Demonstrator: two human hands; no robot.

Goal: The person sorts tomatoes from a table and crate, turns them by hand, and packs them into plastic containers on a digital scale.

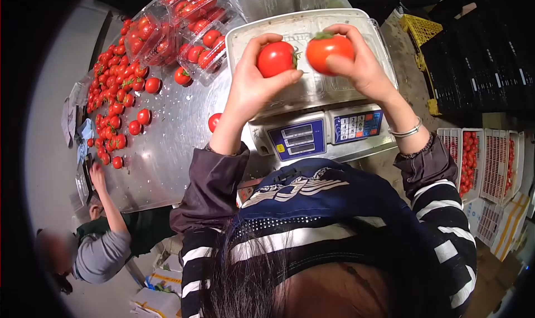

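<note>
Over the weighing scale's tray (312, 20), my left hand (253, 84) is wrapped round a red tomato (276, 59). Beside it, my right hand (365, 67) grips a second, orange-red tomato (329, 52) with a green stem on top. The two tomatoes are close together but apart. A clear plastic box, hard to make out, lies in the tray beneath my hands. Below the tray are the scale's display (298, 140) and keypad (356, 127). Another tomato (214, 122) rests on the metal table by my left wrist.
Many loose tomatoes (114, 84) cover the left of the metal table (173, 134). Filled clear boxes (195, 11) stand at the back. At the left, a co-worker's hand (97, 176) is at the table edge. Crates of tomatoes (468, 156) stand at the right.
</note>
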